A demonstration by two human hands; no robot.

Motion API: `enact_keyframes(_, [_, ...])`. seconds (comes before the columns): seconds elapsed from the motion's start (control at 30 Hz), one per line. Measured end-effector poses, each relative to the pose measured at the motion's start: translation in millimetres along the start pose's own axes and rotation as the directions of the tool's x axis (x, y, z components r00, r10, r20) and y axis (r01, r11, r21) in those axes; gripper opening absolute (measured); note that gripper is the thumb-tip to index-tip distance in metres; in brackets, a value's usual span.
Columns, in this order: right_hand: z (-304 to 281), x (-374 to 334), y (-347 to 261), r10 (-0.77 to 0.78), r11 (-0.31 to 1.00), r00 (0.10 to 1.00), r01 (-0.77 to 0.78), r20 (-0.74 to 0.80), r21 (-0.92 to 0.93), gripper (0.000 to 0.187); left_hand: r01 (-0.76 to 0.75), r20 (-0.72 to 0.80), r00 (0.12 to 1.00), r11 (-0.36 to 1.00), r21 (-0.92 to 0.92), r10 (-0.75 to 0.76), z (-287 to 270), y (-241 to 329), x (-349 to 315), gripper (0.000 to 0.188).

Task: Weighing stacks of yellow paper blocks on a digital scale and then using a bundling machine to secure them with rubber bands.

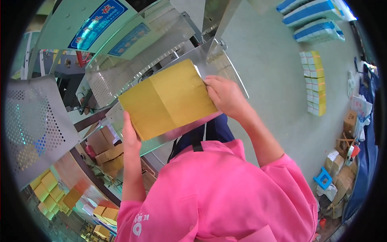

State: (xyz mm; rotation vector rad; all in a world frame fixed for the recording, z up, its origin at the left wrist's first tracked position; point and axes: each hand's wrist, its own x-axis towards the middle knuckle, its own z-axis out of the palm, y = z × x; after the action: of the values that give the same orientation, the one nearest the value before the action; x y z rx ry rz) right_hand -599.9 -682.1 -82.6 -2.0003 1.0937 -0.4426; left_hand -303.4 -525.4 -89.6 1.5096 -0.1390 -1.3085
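A block of yellow paper (pixel 167 101) is held level in front of my body, with a line across its middle between a lighter and a darker half. My left hand (pixel 131 131) grips its left end, thumb along the edge and the other fingers hidden. At the right end, my right hand (pixel 225 94) closes on the short side with its fingers bent around the corner. A sliver of white edge shows at the upper right of the block. Beneath it lies the metal and clear table of a machine (pixel 193 54).
A clear guard (pixel 137 38) and a perforated metal panel (pixel 36 125) stand at the left. Yellow-topped bundles (pixel 313 82) and blue-and-white packages (pixel 312 18) rest on the floor at right, near a blue stool (pixel 323 178). More yellow stacks (pixel 48 189) sit lower left.
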Motion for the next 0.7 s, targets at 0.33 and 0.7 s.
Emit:
enact_keyframes(0.33, [6.1,-2.5,-2.6,0.151,0.914,0.988,-0.125,-0.038,0.385,0.025,-0.048,-0.048,0.998,0.997,-0.064,0.045,4.3,-7.8,1.0,0.057])
enact_keyframes(0.7, [18.5,-5.5,3.8,0.193,0.909,0.977,-0.145,-0.086,0.391,0.025,-0.065,-0.072,0.996,0.996,-0.064,0.061,8.7,-6.0,-0.8,0.056])
